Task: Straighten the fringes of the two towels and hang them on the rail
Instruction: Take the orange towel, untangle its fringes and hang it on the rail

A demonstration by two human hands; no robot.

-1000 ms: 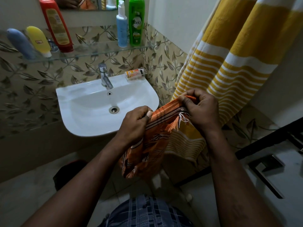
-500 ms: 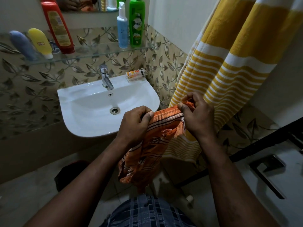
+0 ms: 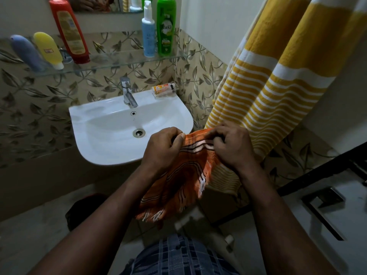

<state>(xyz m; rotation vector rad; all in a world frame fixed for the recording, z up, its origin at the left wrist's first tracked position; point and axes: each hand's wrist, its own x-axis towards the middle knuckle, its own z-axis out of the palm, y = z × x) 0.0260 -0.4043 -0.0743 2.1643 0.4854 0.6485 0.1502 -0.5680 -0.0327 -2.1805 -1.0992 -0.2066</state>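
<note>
An orange striped towel (image 3: 182,181) hangs from both my hands just in front of the sink. My left hand (image 3: 162,149) pinches its top edge on the left, and my right hand (image 3: 232,147) grips the same edge on the right. Its fringed lower edge dangles near my lap. A yellow towel with white stripes (image 3: 278,76) hangs down the right side from above; the rail holding it is out of view. Its lower end passes behind my right hand.
A white sink (image 3: 111,128) with a chrome tap (image 3: 128,92) stands ahead on the left. A glass shelf (image 3: 111,62) above it carries several bottles. A small orange tube (image 3: 163,88) lies on the sink's back right corner. A dark frame (image 3: 321,169) runs along the right.
My hands have moved apart along the orange towel's top edge, spreading it wider. The bunched fringe that showed between them a second ago now hangs lower.
</note>
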